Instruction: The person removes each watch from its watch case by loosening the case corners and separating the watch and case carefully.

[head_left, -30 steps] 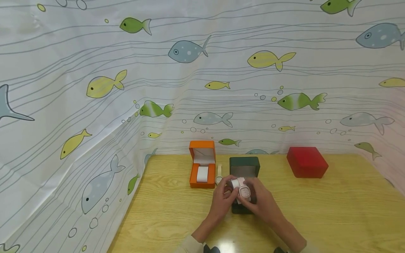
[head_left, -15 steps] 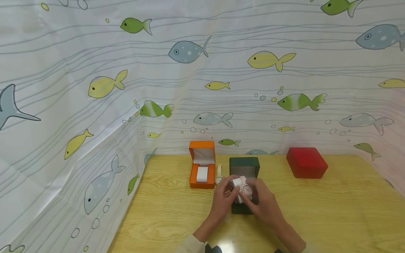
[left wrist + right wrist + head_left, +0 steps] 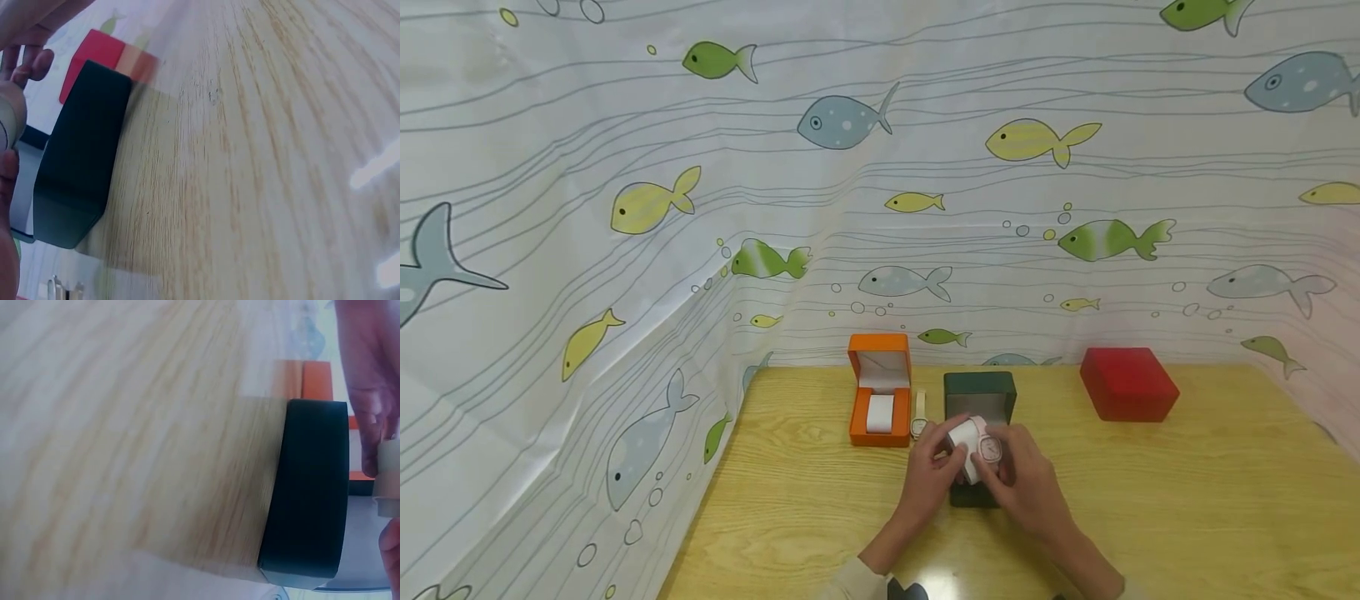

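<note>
White cushion (image 3: 966, 433), lower centre: left grip (image 3: 929, 468) pinches it, right grip (image 3: 1028, 477) pinches the watch (image 3: 990, 450). Uneven pull could drop either.

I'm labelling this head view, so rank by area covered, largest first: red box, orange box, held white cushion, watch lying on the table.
1. Orange box and red box: too alike to rank.
2. Held white cushion, though partly hidden.
3. Loose watch.

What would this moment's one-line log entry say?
left hand: holds white cushion | right hand: holds pink watch against cushion | green box: open | orange box: open | red box: closed
</note>
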The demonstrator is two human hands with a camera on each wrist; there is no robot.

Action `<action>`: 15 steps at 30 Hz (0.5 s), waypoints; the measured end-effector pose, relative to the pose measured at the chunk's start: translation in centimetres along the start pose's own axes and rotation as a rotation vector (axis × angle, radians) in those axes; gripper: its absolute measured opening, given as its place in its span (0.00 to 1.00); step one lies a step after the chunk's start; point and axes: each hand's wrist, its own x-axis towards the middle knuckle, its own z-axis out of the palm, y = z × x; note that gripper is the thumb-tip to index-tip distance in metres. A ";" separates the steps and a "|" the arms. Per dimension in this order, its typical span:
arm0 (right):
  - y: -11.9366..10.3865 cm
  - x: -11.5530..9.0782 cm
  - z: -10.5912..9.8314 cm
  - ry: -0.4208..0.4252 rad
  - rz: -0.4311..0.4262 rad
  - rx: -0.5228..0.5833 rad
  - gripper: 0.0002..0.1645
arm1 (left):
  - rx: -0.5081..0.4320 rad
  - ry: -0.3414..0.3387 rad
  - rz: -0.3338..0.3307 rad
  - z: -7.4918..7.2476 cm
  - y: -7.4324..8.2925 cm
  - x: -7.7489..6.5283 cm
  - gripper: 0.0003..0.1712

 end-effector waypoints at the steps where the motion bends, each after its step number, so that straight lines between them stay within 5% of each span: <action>1: -0.1 0.0 0.0 0.002 0.007 -0.003 0.31 | 0.001 0.001 0.003 0.0 0.0 0.0 0.23; 15: 0.6 0.4 -0.8 0.117 0.058 -0.038 0.27 | 0.089 0.024 0.065 0.1 -0.4 -0.2 0.23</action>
